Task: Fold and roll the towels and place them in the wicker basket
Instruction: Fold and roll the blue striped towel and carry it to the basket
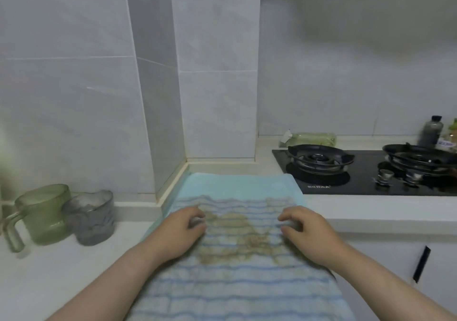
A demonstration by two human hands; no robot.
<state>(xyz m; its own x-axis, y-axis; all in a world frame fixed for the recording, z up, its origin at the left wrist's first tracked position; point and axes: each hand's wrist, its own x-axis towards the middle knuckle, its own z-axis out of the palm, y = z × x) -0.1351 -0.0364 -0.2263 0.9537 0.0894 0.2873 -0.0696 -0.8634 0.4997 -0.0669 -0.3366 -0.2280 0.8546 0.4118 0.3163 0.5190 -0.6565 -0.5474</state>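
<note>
A white towel with blue stripes and a tan pattern (235, 283) lies flat on the white counter, running from the near edge away from me. Its far end overlaps a light blue towel (235, 183) spread beneath it, against the tiled wall corner. My left hand (178, 234) sits on the striped towel's left side, with curled fingers and thumb pinching the fabric. My right hand (306, 234) does the same on the right side. No wicker basket is in view.
A green translucent mug (42, 219) and a grey cup (94, 219) stand on the counter at left. A black gas hob (371, 172) with two burners lies at right. Behind it are a dark bottle (431, 132) and a green packet (311, 139). A cabinet handle (421, 263) is lower right.
</note>
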